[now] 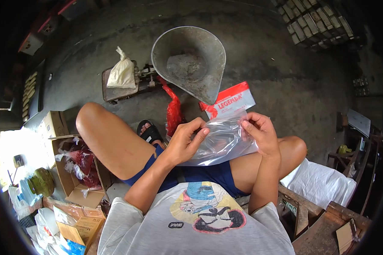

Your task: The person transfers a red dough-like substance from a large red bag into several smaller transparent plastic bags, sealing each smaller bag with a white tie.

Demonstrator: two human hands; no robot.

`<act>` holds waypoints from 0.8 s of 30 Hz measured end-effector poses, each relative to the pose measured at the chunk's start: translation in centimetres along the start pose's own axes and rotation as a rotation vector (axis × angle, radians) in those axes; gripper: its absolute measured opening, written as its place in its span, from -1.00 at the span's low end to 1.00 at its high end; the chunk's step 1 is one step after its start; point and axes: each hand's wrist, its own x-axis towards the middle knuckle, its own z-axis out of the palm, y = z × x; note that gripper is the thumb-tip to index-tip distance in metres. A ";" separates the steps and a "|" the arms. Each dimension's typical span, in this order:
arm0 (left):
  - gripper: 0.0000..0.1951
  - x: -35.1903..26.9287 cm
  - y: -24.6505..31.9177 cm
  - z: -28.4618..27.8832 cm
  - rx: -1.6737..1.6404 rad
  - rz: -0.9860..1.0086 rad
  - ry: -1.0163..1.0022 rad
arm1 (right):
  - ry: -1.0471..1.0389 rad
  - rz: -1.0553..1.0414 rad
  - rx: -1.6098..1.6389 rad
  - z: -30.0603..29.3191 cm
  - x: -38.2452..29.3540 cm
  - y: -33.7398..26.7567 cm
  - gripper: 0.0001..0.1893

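My left hand (188, 140) pinches the rim of a clear plastic bag (223, 140) between thumb and fingers. The bag's other side is gripped by my right hand (261, 134). It hangs loose and wrinkled over my lap, with nothing visible inside. Just beyond it lies a red and white plastic pack (233, 100) bearing the Legenda name, its near left corner torn or crumpled. A large metal scale scoop (188, 60) stands past that, its spout towards me and its inside worn. A crumpled red plastic bag (173, 110) lies left of the pack.
A balance scale's plate (107, 91) carries a tied bag of pale powder (123, 75). To my left, an open cardboard box (71, 189) holds bags of dark red contents (86, 165). White sacking (319, 181) and a wooden frame (301, 197) are on my right. Stacked blocks (316, 25) stand far right.
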 end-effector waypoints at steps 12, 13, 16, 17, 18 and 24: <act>-0.73 -2.4 4.2 -0.5 0.323 -0.096 0.331 | -0.026 -0.134 -0.133 5.2 1.4 3.3 -0.79; -0.79 -2.7 4.0 -0.2 0.017 -0.239 0.146 | -0.044 -0.160 -0.283 6.9 1.5 3.5 -0.74; -0.72 -3.0 2.6 -1.9 -0.975 -0.505 0.113 | -0.132 -0.202 -0.571 9.7 1.1 2.3 -0.66; -0.69 -3.4 3.4 -2.2 -1.103 -0.548 0.280 | -0.136 -0.209 -0.568 9.3 1.6 2.6 -0.66; -0.75 -4.5 3.3 -3.2 -1.071 -0.517 0.177 | -0.331 -0.174 -0.433 8.5 1.9 3.2 -0.67; -0.74 -3.6 1.8 -3.1 0.814 0.119 0.660 | 0.169 -0.514 -0.627 12.6 1.9 5.0 -0.81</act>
